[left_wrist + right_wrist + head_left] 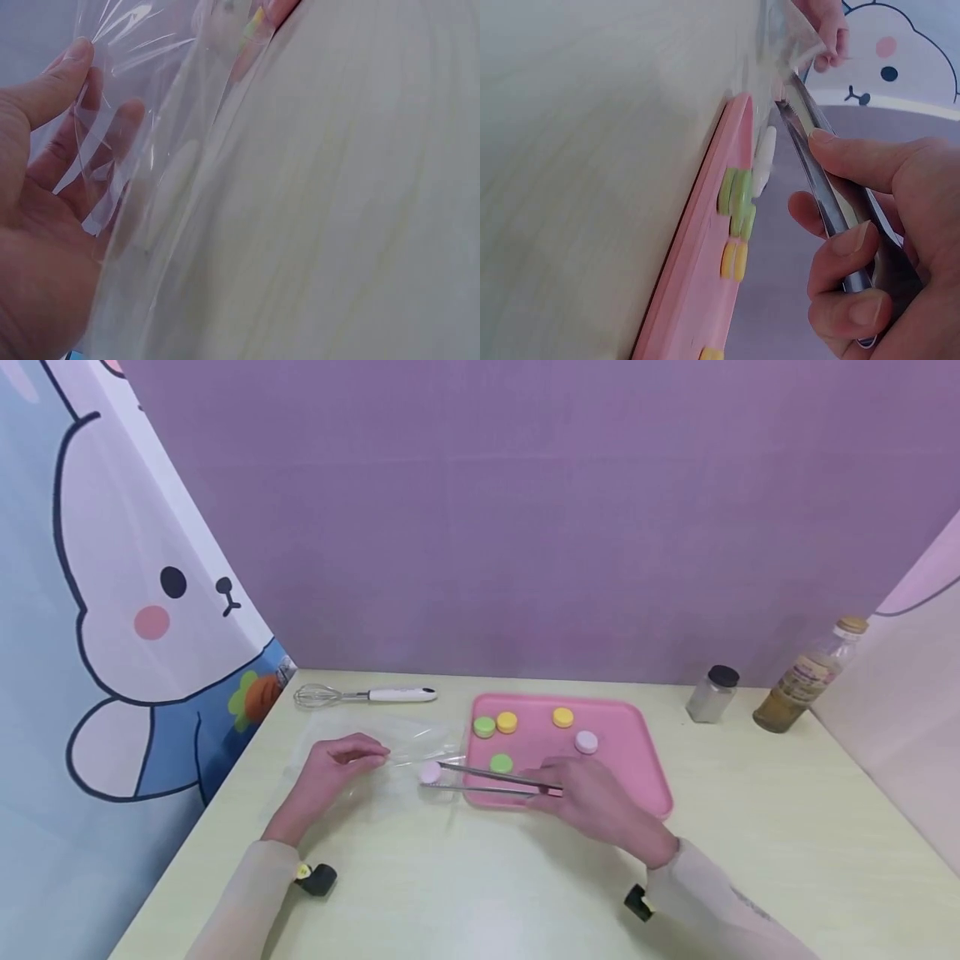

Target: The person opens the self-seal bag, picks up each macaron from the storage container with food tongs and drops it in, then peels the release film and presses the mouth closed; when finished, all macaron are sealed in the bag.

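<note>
My left hand point(345, 768) pinches the edge of a clear plastic bag point(420, 739) between thumb and fingertip, holding it up off the table. In the left wrist view the thin film point(172, 150) stretches away from the thumb, the other fingers spread behind it. My right hand point(588, 797) grips metal tongs point(495, 774) that point left. Between their tips sits a pale pink macaron point(431, 772), overlapping the bag's open end in the head view. Beneath the right hand lies a pink tray point(622, 777) with green macarons point(501, 764), yellow macarons point(562, 717) and a pale lilac macaron point(587, 742).
A whisk with a white handle point(402, 694) lies behind the bag. At the back right stand a small jar with a black lid point(711, 695) and a corked bottle of brown liquid point(801, 687). A purple backdrop point(525, 527) rises along the table's far edge.
</note>
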Motion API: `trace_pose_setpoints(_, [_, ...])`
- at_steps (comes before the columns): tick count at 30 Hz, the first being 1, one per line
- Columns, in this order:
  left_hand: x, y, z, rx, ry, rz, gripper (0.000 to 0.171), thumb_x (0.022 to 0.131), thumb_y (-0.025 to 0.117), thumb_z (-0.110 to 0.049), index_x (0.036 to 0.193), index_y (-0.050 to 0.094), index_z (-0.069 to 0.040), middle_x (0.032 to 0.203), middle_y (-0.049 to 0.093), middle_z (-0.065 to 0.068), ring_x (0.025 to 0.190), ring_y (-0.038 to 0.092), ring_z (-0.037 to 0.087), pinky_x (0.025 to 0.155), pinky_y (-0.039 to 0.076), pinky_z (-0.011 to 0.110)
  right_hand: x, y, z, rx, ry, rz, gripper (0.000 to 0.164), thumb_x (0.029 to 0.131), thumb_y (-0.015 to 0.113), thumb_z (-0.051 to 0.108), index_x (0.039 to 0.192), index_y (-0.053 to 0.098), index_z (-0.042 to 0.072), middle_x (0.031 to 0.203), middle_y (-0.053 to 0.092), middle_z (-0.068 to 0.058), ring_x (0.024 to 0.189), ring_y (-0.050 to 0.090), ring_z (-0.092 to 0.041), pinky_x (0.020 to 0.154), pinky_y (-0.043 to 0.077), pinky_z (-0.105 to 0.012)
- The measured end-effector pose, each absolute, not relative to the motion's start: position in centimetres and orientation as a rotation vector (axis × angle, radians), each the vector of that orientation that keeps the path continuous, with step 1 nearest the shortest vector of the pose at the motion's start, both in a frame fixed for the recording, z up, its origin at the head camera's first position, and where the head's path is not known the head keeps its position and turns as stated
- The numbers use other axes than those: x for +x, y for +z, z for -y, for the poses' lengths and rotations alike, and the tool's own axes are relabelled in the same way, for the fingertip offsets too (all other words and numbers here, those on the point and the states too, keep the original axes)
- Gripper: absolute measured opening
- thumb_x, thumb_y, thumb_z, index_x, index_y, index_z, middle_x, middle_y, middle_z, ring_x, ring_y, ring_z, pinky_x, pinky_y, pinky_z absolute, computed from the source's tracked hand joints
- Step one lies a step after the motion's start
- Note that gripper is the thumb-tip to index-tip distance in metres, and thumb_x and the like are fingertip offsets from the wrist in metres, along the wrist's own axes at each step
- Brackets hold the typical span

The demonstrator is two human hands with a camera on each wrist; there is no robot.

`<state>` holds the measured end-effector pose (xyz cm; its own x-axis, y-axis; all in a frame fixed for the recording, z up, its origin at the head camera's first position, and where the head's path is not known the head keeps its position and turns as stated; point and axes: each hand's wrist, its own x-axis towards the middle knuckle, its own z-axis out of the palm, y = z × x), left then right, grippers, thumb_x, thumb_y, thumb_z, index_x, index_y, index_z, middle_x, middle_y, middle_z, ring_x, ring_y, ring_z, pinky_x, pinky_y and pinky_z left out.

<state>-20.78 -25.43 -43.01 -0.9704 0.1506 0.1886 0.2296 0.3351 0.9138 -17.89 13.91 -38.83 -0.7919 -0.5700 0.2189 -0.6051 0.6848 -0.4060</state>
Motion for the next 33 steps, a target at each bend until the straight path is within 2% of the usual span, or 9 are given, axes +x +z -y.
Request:
trace_pose_setpoints(6, [-20.8, -43.1, 25.3, -0.363, -1.760, 2.502, 0.028, 0.092, 0.077, -0.023, 0.111, 0.077, -0.003, 0.108, 0.072, 0.005, 0.107, 0.063, 0.019, 0.093, 0.050, 0.022, -18.6, -39.0, -11.5, 0.992, 0.736, 2.830, 0.035, 0.087, 0.081, 0.032, 0.120, 0.076, 0.023, 0.073, 0.057, 0.020, 0.062, 0.046, -0.003, 0.057, 0.041, -0.023])
trace_pose_setpoints(9, [-20.8, -43.2, 25.3, -0.382, -1.773, 2.485, 0.024, 0.092, 0.077, -0.021, 0.109, 0.078, -0.004, 0.107, 0.072, 0.005, 0.107, 0.063, 0.019, 0.094, 0.051, 0.022, -18.9, -39.1, -10.5, 1.027, 0.732, 2.807, 0.023, 0.088, 0.081, 0.035, 0.109, 0.079, 0.026, 0.063, 0.049, 0.016, 0.058, 0.042, -0.003, 0.055, 0.039, -0.023])
trace_pose_setpoints(12, [-20.9, -43.4, 25.2, -0.397, -1.783, 2.467, 0.021, 0.091, 0.078, -0.018, 0.108, 0.079, -0.005, 0.107, 0.072, 0.005, 0.107, 0.063, 0.018, 0.094, 0.051, 0.022, -19.3, -39.2, -9.5, 1.058, 0.747, 2.801, 0.015, 0.088, 0.079, 0.041, 0.100, 0.079, 0.031, 0.061, 0.050, 0.016, 0.057, 0.043, -0.003, 0.054, 0.039, -0.024])
trace_pose_setpoints(15, [-21.1, -43.6, 25.1, -0.413, -1.794, 2.455, 0.020, 0.091, 0.078, -0.016, 0.107, 0.079, -0.005, 0.106, 0.073, 0.005, 0.106, 0.064, 0.017, 0.094, 0.050, 0.022, -19.6, -39.2, -8.8, 1.095, 0.791, 2.796, 0.014, 0.088, 0.080, 0.040, 0.099, 0.080, 0.031, 0.065, 0.055, 0.020, 0.058, 0.046, -0.004, 0.056, 0.041, -0.025])
trace_pose_setpoints(19, [-21.1, -43.6, 25.1, -0.435, -1.796, 2.451, 0.019, 0.091, 0.078, -0.015, 0.107, 0.078, -0.004, 0.106, 0.073, 0.006, 0.107, 0.064, 0.018, 0.095, 0.049, 0.022, -20.0, -39.3, -7.8, 1.137, 0.809, 2.803, 0.014, 0.089, 0.080, 0.031, 0.101, 0.081, 0.025, 0.075, 0.060, 0.022, 0.062, 0.049, -0.005, 0.060, 0.044, -0.026])
trace_pose_setpoints(25, [-20.9, -43.3, 25.2, -0.454, -1.801, 2.442, 0.022, 0.092, 0.077, -0.014, 0.108, 0.077, -0.001, 0.107, 0.072, 0.005, 0.108, 0.063, 0.019, 0.095, 0.049, 0.022, -20.6, -39.3, -6.5, 1.141, 0.763, 2.807, 0.025, 0.089, 0.078, 0.024, 0.114, 0.079, 0.021, 0.083, 0.065, 0.017, 0.063, 0.050, -0.005, 0.058, 0.043, -0.024])
trace_pose_setpoints(33, [-20.7, -43.1, 25.4, -0.480, -1.843, 2.414, 0.021, 0.091, 0.077, -0.013, 0.108, 0.076, 0.001, 0.107, 0.072, 0.006, 0.108, 0.063, 0.021, 0.095, 0.049, 0.024, -21.0, -39.4, -5.4, 1.205, 0.759, 2.786, 0.028, 0.089, 0.080, 0.025, 0.116, 0.078, 0.020, 0.095, 0.075, 0.008, 0.064, 0.050, -0.004, 0.059, 0.041, -0.023])
